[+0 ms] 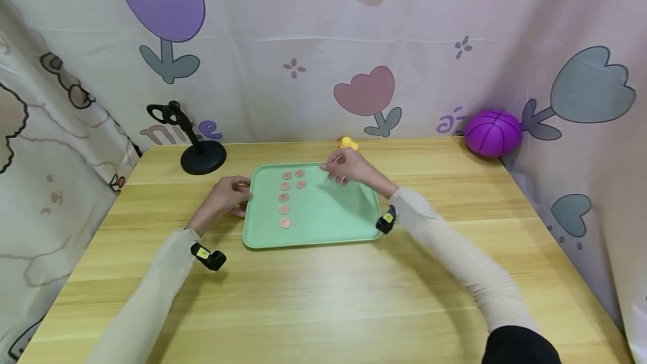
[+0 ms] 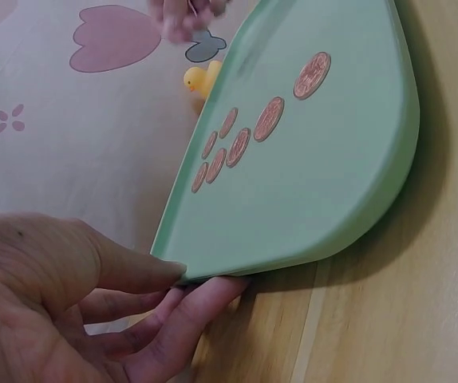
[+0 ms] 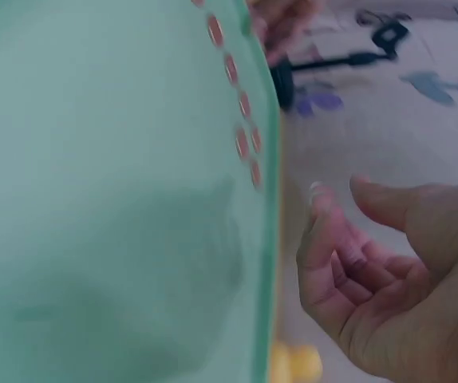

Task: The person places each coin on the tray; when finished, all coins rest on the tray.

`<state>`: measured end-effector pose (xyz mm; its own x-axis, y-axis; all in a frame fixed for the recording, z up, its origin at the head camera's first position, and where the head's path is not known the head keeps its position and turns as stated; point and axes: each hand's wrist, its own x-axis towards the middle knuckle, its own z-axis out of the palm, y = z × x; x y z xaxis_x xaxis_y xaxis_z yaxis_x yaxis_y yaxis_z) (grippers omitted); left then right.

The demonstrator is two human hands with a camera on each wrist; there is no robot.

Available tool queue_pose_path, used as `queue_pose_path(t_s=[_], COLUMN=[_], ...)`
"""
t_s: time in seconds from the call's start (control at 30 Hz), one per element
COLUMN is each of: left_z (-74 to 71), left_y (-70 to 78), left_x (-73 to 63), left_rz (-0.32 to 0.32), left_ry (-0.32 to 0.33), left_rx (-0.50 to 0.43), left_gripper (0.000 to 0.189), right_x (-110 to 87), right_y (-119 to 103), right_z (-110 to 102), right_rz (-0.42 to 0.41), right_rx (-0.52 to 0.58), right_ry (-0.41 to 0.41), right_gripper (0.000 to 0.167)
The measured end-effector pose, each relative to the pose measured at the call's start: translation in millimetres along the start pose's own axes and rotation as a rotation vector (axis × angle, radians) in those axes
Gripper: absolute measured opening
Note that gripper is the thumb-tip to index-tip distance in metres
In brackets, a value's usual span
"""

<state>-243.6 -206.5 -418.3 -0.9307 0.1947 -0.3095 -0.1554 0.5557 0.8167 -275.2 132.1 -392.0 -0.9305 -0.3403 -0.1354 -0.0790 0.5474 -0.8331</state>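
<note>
On the wood-grain table (image 1: pixel 313 296), 7 round, copper-coloured coins (image 1: pixel 283 198) with embossed faces lie flat in a mint-green rectangular tray (image 1: pixel 333 218) — 5 in a left column, 2 beside its far end. Left hand (image 1: pixel 227 195): grips the tray's left edge, coins to its right. Right hand (image 1: pixel 349 165): hovers over the far rim, fingers loosely bent, thumb apart — coins to its left.
</note>
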Motion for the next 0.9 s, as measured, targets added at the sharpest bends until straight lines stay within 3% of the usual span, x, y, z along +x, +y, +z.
queue_pose_path(t_s=[0.23, 0.43, 0.63, 0.8, 0.9], left_z=[0.9, -1.9, -3.7, -3.5, -1.8], left_y=[-1.5, -3.7, -3.0, -2.0, -2.1], left_x=[3.8, 2.5, 2.1, 2.6, 3.2], left_rz=[-0.014, -0.001, -0.014, -0.027, -0.034], left_ry=[-0.013, -0.011, -0.001, -0.005, -0.009], left_rx=[-0.012, -0.001, -0.003, 0.004, -0.001], left_gripper=[0.051, 0.049, 0.051, 0.052, 0.052], right_x=[-40.3, -64.2, -73.9, -75.2, -76.4], right_y=[38, 80, 110, 120, 122], right_z=[-57, -88, -99, -97, -93], right_rz=[-0.057, -0.065, -0.067, -0.048, -0.03], right_rx=[-0.085, -0.194, -0.227, -0.121, -0.053], right_ry=[0.138, 0.216, 0.116, 0.02, 0.002], right_gripper=[0.022, 0.013, 0.019, 0.027, 0.032])
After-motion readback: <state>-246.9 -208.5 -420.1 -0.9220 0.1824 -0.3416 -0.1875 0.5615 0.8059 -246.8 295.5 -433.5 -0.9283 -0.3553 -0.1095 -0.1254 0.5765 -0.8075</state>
